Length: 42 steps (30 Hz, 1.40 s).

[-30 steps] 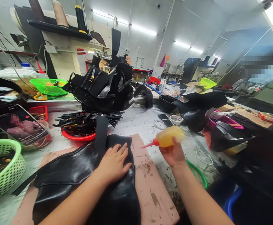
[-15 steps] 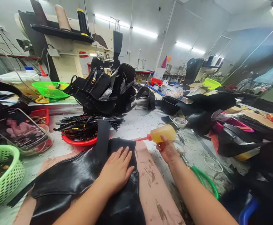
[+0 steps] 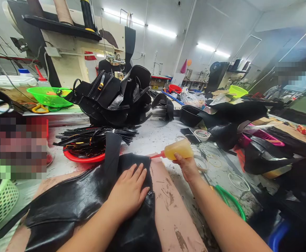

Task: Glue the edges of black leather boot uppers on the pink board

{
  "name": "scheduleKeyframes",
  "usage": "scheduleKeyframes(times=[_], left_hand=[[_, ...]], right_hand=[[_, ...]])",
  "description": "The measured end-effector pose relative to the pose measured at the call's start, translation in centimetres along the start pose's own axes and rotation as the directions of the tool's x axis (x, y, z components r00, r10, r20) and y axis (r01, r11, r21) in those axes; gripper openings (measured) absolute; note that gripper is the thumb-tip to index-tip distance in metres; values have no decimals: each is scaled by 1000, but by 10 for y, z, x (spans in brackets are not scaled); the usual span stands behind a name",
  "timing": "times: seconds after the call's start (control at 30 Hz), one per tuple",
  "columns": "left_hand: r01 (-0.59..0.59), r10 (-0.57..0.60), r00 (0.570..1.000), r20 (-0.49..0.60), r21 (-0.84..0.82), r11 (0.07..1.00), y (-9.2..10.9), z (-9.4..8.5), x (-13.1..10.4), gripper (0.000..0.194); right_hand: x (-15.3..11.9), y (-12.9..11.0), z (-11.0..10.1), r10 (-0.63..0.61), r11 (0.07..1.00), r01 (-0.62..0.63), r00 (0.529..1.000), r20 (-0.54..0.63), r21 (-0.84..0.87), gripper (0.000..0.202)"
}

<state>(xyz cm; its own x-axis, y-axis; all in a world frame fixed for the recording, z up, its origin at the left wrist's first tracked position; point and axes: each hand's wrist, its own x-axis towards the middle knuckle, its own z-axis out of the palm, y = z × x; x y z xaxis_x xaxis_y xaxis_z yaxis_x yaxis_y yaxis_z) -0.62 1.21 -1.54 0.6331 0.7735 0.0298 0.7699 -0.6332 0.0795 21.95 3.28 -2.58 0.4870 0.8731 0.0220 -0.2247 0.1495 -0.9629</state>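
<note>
Our right hand [image 3: 187,164], in open air beside the board [image 3: 172,210], grips the yellow bottle [image 3: 178,149], nozzle [image 3: 156,155] at the edge of black leather [image 3: 69,197] under our flat left hand [image 3: 129,189].

Near the middle, the leather piece [image 3: 74,196] lies on the board [image 3: 177,210], the left hand [image 3: 132,187] on it; to their right, the right hand [image 3: 188,167] holds the bottle [image 3: 179,149]. The basket [image 3: 4,204] stands near left. Beyond the leather, strips [image 3: 71,136] fill the bowl [image 3: 83,159]; far left, 3 thread cones [image 3: 63,12] top the sewing machine [image 3: 61,64].
</note>
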Motion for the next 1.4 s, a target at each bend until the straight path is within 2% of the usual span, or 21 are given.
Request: scheduleKeyframes(times=[0.23,0.4,0.63,1.07,1.27,1.4], left_hand=[[-13,13,999,-31,5,1000,0,2,0,51],[-8,8,999,-38,11,1000,-1,3,0,51],[-4,5,1000,-31,16,1000,0,3,0,50],[-6,6,999,-47,1,1000,1,3,1,50],[-6,6,1000,-9,12,1000,3,0,1,52],[-6,7,999,-41,8,1000,3,2,0,50]], right_hand=[[1,4,0,22,1000,-21,999,-31,24,55],[3,8,-3,1,1000,0,1000,-7,19,51],[4,12,0,-17,999,19,998,-56,40,52],[-4,9,-3,17,1000,-16,1000,-23,11,46],[-11,8,-5,28,999,-28,1000,5,-22,42],[-17,5,-6,29,999,-29,1000,7,-21,43]])
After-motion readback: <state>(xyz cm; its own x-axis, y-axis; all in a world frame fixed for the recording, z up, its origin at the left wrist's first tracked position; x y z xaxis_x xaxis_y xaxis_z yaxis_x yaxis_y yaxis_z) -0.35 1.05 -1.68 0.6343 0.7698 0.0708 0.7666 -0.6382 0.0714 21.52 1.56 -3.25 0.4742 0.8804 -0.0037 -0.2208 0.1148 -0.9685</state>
